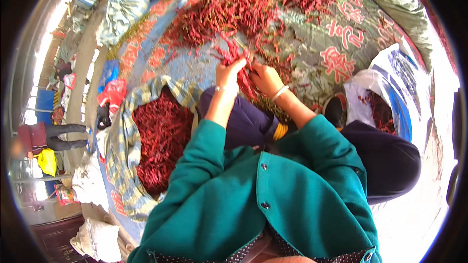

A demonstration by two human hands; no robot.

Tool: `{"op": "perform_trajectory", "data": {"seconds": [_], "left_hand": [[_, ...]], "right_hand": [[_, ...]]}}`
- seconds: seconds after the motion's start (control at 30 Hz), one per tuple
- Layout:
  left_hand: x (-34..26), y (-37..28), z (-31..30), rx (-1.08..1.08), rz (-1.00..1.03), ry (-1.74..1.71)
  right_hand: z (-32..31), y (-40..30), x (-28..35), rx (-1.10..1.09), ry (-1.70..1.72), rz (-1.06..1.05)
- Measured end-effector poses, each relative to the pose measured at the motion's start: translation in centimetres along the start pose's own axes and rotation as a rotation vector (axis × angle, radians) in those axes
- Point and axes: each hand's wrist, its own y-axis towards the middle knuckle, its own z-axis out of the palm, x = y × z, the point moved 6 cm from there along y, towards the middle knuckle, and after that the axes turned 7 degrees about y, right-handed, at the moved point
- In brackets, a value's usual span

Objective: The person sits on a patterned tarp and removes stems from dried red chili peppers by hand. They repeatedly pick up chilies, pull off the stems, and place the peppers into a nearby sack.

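My left hand [229,74] grips a bunch of long dried red chili peppers [248,83] above my lap, thumb on top. At the right side of the same bunch, my right hand [268,80] has its fingers curled in against the peppers; its fingertips are partly hidden. A large heap of dried red chilies [226,12] with pale stems lies on the printed tarpaulin [310,36] just beyond my hands. Loose stems and scraps [279,111] are scattered below and beside my right hand.
A checked cloth sack [126,153] full of red chilies stands at my left. On my right, a white and blue plastic sack [353,91] holds more. Other sacks [122,16] rest along the tarpaulin's edges. A person [38,138] with a yellow bag stands at far left.
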Motion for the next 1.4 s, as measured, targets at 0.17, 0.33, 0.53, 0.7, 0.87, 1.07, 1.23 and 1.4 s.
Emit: {"op": "perform_trajectory", "data": {"seconds": [0.17,0.33,0.53,0.7,0.87,1.07,1.23,1.4], "left_hand": [[-0.9,-0.8,0.6,0.187,0.061,-0.152],[-1.6,-1.8,0.2,0.190,0.034,-0.015],[-1.2,-2.8,-0.4,0.322,0.067,0.227],[0.2,-2.6,-0.9,0.391,-0.108,0.185],[0.5,-3.5,-4.6,0.396,-0.269,0.299],[0.0,-5.0,-11.8,0.111,-0.267,0.286],[-6.5,-4.4,-29.2,-0.498,0.311,0.627],[-3.8,-9.8,-40.0,-0.452,-0.113,1.786]], "right_hand": [[1.8,-0.1,-1.0,0.265,0.227,0.077],[1.1,-1.0,2.5,0.766,0.202,0.039],[-1.8,0.2,0.7,0.311,0.820,0.374],[0.0,-0.3,-0.5,0.245,1.010,0.468],[0.8,-0.8,2.9,0.002,0.228,-0.287],[1.3,-1.3,-1.4,0.039,-0.165,-0.218],[2.0,-3.3,-8.8,0.659,-0.465,-0.078],[1.4,-4.9,-12.9,0.919,-0.432,0.116]]}}
